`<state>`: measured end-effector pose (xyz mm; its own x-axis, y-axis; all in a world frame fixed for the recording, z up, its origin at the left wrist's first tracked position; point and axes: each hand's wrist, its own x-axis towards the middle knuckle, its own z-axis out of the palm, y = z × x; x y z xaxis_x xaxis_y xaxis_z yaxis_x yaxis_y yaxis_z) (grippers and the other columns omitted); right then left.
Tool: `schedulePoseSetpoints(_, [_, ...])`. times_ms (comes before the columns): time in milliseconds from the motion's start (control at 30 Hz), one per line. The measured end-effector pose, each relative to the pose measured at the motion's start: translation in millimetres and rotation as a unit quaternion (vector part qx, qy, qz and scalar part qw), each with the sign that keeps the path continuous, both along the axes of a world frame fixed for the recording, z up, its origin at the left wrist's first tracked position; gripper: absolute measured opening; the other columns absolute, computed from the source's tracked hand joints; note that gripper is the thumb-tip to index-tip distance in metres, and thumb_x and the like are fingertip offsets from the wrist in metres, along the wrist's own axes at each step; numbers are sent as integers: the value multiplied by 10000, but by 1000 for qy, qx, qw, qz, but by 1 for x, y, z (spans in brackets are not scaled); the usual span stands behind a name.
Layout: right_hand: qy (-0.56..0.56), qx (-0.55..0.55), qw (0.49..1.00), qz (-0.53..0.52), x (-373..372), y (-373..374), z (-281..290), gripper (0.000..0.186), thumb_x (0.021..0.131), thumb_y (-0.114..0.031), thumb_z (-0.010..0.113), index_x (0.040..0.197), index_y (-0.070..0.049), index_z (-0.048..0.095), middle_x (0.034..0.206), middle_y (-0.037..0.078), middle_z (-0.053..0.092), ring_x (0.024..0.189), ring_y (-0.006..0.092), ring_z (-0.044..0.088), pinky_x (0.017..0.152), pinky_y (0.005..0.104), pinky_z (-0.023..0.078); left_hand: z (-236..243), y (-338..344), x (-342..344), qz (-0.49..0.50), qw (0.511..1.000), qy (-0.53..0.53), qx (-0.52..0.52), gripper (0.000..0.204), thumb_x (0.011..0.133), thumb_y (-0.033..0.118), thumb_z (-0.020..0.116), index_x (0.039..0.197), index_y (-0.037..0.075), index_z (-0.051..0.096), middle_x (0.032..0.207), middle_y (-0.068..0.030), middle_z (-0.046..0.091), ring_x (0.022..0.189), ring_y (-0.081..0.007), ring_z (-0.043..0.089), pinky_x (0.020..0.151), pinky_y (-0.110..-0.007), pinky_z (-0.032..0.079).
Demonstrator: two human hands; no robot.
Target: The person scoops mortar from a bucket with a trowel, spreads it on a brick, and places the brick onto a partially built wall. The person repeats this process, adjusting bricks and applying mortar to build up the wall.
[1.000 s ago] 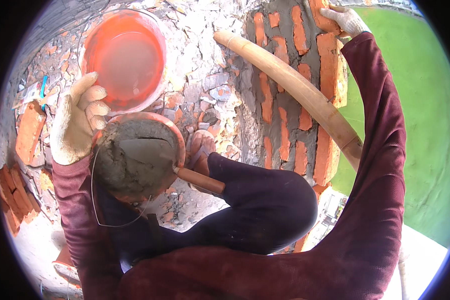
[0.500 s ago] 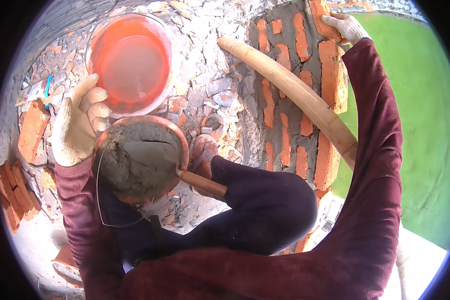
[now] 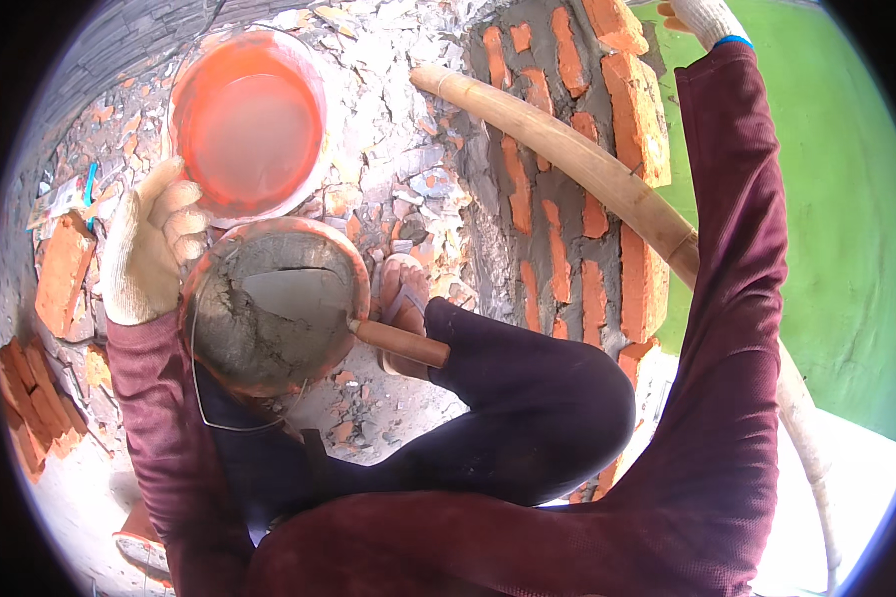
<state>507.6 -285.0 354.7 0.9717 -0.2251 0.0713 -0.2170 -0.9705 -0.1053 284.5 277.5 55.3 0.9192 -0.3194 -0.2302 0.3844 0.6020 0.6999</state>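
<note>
My left hand (image 3: 147,244), in a cream knitted glove, hangs palm up beside the mortar bucket with its fingers loosely apart and nothing in it. Grey mortar fills this bucket (image 3: 259,343). A trowel (image 3: 398,343) lies in it, blade on the mortar and wooden handle over the rim. At the top edge, my gloved right hand (image 3: 712,18) is off the outer side of the brick wall, partly cut off by the frame; the fingers that show are bent and apart, with nothing seen in them. Nearest to it is an orange brick (image 3: 617,25) on the wall's outer row.
Bamboo pole (image 3: 567,149) slants across the mortared brick wall (image 3: 558,264) and under my right arm. An orange bucket of cloudy water (image 3: 319,99) stands beyond the mortar. Loose bricks (image 3: 38,398) lie at left among rubble. A green surface (image 3: 816,199) lies beyond the wall.
My right hand has come off the brick at the wall's far end and moved up and outward, toward the frame's edge. My left hand stays much the same.
</note>
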Motion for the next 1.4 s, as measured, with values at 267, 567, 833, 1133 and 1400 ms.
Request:
schedulePoseSetpoints(267, [509, 75, 797, 316, -214, 195, -176, 707, 976, -654, 580, 1289, -29, 690, 1202, 220, 727, 1120, 382, 689, 1033, 457, 528, -45, 9, 25, 20, 998, 7, -55, 618, 1098, 438, 520, 1499, -31, 489, 1276, -180, 676, 980, -245, 725, 774, -332, 623])
schedulePoseSetpoints(567, [489, 94, 845, 195, -332, 240, -229, 561, 857, -407, 755, 1177, 38, 633, 1167, 281, 634, 1112, 459, 650, 943, 503, 526, -67, 6, 26, 27, 997, 31, -61, 609, 1111, 466, 474, 1520, 16, 466, 1264, -181, 689, 987, -277, 732, 767, -362, 642])
schedulePoseSetpoints(833, [333, 186, 909, 166, -314, 176, -70, 329, 892, -259, 747, 1120, -34, 671, 942, 166, 692, 917, 336, 700, 840, 436, 544, -88, 20, 33, 50, 995, 68, -61, 579, 1100, 491, 489, 1515, 88, 486, 1280, -142, 679, 998, -266, 711, 773, -389, 627])
schedulePoseSetpoints(1133, [-76, 440, 886, -126, -140, 141, -197, 398, 968, -278, 696, 1176, 27, 547, 730, 87, 638, 533, 211, 630, 469, 361, 525, -67, 20, 37, 94, 990, 91, 47, 561, 1078, 548, 489, 1410, 106, 582, 1179, -80, 715, 937, -219, 698, 730, -327, 602])
schedulePoseSetpoints(1400, [-182, 441, 866, -152, -96, 81, -269, 380, 913, -211, 700, 1177, 0, 528, 740, 115, 642, 527, 221, 641, 438, 364, 530, -70, 30, 40, 58, 992, 63, -97, 659, 1045, 631, 494, 1382, 74, 597, 1158, -129, 724, 913, -291, 729, 730, -403, 641])
